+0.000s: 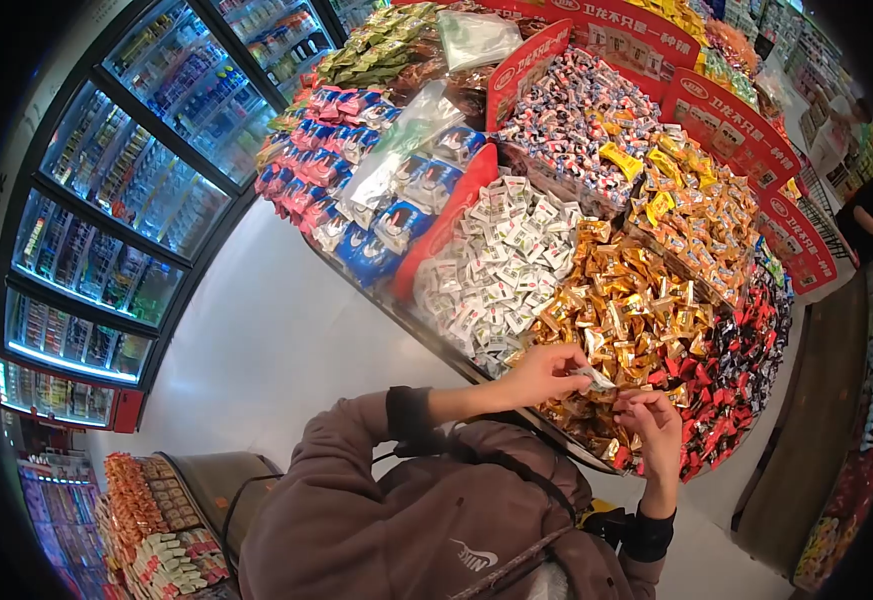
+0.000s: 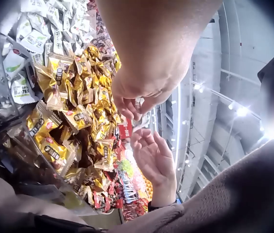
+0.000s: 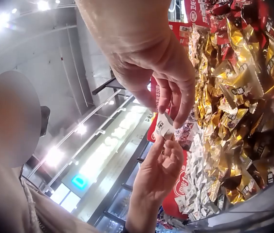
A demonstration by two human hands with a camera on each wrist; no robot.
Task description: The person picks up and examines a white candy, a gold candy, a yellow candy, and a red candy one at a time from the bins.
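My left hand (image 1: 546, 375) pinches a small white-wrapped candy (image 3: 163, 125) between thumb and fingers, above the front of the candy display. The wrapper carries dark printing. Close beside it is my right hand (image 1: 653, 425), its fingers loosely bent and its fingertips near the candy's end. In the left wrist view the right hand (image 2: 155, 155) shows its palm, a little apart from the left hand (image 2: 149, 87). Below both hands lie gold-wrapped candies (image 1: 621, 300). Similar white-wrapped candies (image 1: 506, 245) fill the neighbouring section on the left.
Red and dark wrapped candies (image 1: 736, 370) lie to the right, orange ones (image 1: 696, 220) further back. A red divider (image 1: 446, 220) separates blue packets (image 1: 396, 235) from the white candies. Lit drink fridges (image 1: 106, 200) line the left side. Stacked packets (image 1: 151, 510) stand at lower left.
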